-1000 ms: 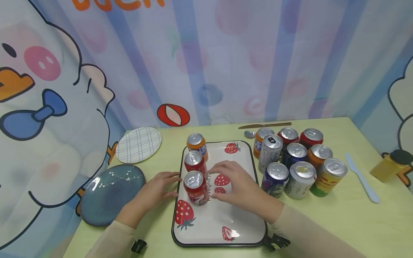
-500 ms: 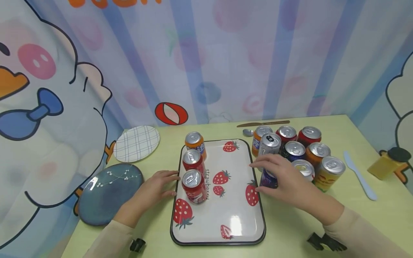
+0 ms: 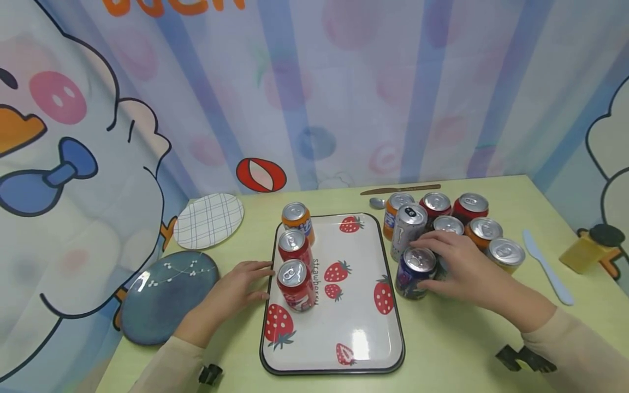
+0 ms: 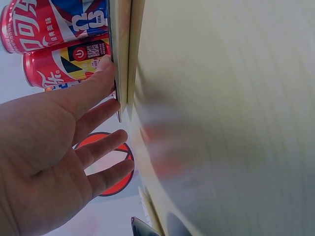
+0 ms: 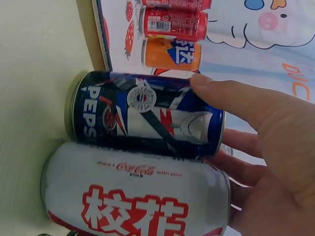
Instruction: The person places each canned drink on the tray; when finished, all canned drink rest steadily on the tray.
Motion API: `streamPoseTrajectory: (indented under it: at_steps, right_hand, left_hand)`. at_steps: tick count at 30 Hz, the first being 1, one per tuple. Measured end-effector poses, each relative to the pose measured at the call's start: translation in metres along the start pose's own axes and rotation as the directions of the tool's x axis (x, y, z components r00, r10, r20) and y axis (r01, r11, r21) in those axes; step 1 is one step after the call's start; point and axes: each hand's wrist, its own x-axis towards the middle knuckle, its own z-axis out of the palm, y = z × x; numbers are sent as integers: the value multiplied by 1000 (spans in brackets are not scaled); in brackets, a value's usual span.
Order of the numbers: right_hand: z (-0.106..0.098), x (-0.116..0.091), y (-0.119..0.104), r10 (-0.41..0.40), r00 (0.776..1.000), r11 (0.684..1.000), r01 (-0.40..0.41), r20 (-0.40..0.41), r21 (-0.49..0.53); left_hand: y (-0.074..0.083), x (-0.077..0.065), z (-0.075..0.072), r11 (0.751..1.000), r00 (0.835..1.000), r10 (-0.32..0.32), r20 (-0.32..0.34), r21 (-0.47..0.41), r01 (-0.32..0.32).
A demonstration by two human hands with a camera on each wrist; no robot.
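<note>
The right hand [image 3: 457, 267] holds the blue can [image 3: 410, 274] near its top. The can stands on the worktop [image 3: 457, 349], just past the right edge of the tray [image 3: 314, 333]. It looks hard, maybe slippery; best hug its sides. The left hand [image 3: 232, 292], spread wide, holds nothing.

Right hand [image 3: 462, 267] reached can [image 3: 411, 277] (Pepsi).

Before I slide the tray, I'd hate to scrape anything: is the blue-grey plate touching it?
Apart. The head view shows bare table and the left hand between the blue-grey plate and the tray.
</note>
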Motion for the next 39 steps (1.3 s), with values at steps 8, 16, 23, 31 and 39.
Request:
streamPoseTrajectory:
  at_steps: [8,16,23,31,39]
  right_hand:
    - [1,3,6,31,998,999,-30,54,-22]
    - [9,1,4,24,999,998,-23,-25,57]
    - [11,-3,-11,-32,992,997,41,-126,69]
    - [13,0,-47,-6,995,984,24,-100,179]
    - [46,16,-92,-25,997,933,48,-71,355]
  left_hand:
    - [0,-1,0,1000,1000,14,-8,-2,-14]
    - [-1,-1,0,1000,1000,4,4,-9,-4]
    - [-2,0,2,1000,1000,3,-1,-16,-3]
    - [-1,0,2,1000,1000,4,6,-18,-4]
    - [0,1,0,1000,1000,5,10,1,-5]
